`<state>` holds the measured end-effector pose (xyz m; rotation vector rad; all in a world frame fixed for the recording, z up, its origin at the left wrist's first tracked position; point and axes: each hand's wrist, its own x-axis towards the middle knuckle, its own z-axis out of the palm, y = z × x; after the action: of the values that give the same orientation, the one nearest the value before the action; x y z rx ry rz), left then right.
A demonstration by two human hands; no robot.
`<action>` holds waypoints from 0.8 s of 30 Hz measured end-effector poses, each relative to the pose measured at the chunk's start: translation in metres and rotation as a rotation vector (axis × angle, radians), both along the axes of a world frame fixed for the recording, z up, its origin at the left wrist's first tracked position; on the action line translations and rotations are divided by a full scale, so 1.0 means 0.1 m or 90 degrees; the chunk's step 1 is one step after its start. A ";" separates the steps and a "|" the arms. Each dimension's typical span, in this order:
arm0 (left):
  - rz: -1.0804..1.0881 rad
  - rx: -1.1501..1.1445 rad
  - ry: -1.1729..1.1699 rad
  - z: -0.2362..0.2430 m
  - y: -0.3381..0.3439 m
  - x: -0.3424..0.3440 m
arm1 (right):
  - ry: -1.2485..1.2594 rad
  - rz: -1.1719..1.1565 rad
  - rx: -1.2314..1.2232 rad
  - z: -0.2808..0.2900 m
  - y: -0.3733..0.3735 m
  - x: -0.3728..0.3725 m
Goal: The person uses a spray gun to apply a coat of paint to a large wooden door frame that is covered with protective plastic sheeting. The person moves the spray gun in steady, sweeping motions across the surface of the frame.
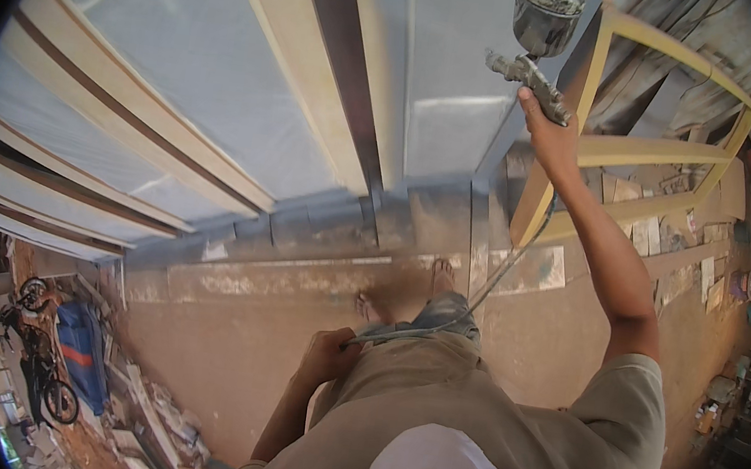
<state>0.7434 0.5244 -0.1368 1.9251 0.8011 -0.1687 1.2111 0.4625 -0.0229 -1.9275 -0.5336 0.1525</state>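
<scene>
Right hand: raised out front, this hand (553, 142) is wrapped round the handle of a paint-crusted metal spray gun (529, 71), nozzle facing left, speckled round cup (546, 23) on top.
Left hand: at the waist, this hand (326, 356) is curled closed on a thin grey hose (504, 274), which sags in a loop toward the gun.
Edges: the yellow wooden frame (653, 153) stands angled near the right hand; I can't tell whether they touch.
Room: dusty brown floor (212, 346) spreads behind and to both sides of the feet.
Materials: smooth pale boards (283, 36) and a dark brown strip (345, 62) stand against filmy blue-grey sheeting (182, 51).
</scene>
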 end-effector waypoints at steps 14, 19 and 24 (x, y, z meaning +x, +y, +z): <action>0.047 -0.169 0.282 -0.50 -0.55 -0.09 | 0.165 -0.037 -0.111 -3.59 -0.05 -0.19; 0.054 -0.216 0.360 -0.80 -0.70 -0.07 | 0.226 -0.036 -0.198 -4.66 -0.01 -0.22; 0.125 -0.270 0.396 -0.96 -0.73 -0.03 | 0.238 -0.048 -0.347 -5.43 0.04 -0.33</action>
<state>0.7406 0.4517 -0.2332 1.3832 1.2400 -0.7788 1.1780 0.4669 -0.5656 -2.3637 -0.1715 0.6508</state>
